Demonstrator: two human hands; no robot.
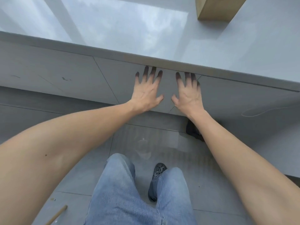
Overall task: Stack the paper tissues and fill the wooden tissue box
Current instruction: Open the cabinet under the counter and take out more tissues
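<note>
1. Head view: the left hand (146, 93) and right hand (188, 93) are spread flat, fingers splayed, holding nothing, fingertips tucked under the countertop edge (162, 62) against a cabinet front (168, 88).
2. The wooden tissue box (214, 8) sits well beyond the right hand, on the countertop, partly cut off; no tissues are in view.
3. Judged: the box is rigid and light, best held by its side walls; tissues would be soft and floppy.
4. The glossy top between hands and box looks open; the overhanging edge must be cleared first.
</note>
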